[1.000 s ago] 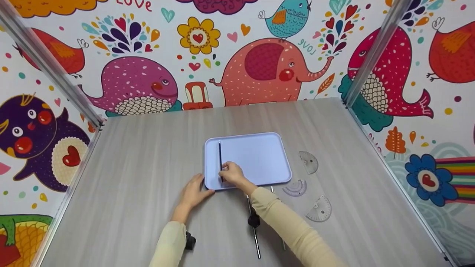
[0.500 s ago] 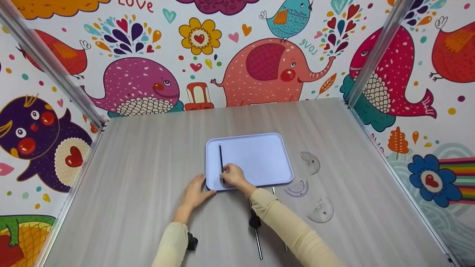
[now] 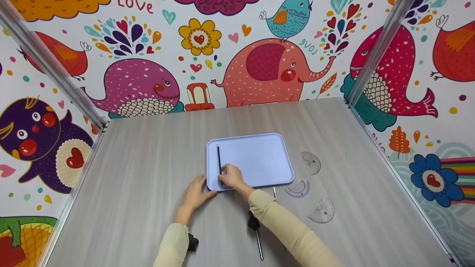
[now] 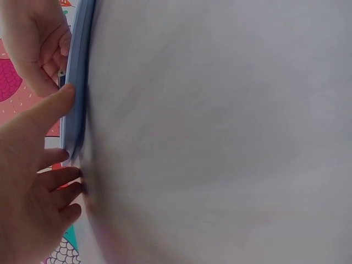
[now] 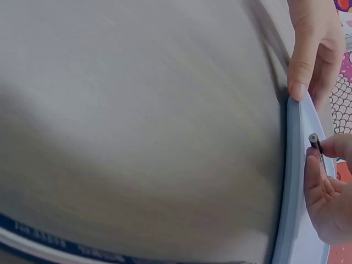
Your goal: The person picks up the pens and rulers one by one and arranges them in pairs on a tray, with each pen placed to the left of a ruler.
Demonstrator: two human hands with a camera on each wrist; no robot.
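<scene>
My right hand [image 3: 231, 175] pinches the near end of a slim black pencil [image 3: 219, 157] inside the light blue tray [image 3: 256, 159]. The pencil points away from me, along the tray's left side; its blunt near end [image 5: 314, 138] shows between thumb and fingers in the right wrist view. My left hand [image 3: 195, 193] rests at the tray's near left corner. Its straight thumb [image 4: 58, 107] lies against the near rim, and the other fingers spread along the left side.
Right of the tray lie three clear protractors: one upper [image 3: 311, 163], one middle [image 3: 298, 188], one lower [image 3: 321, 210]. Thin silvery rods, one nearer me [image 3: 259, 244] and one by the tray [image 3: 275, 193], lie partly under the right forearm. Patterned walls [image 3: 148, 85] enclose the table.
The pencil's far end has shifted slightly left toward the tray's left side, with my right hand still pinching it. My left hand stays at the corner.
</scene>
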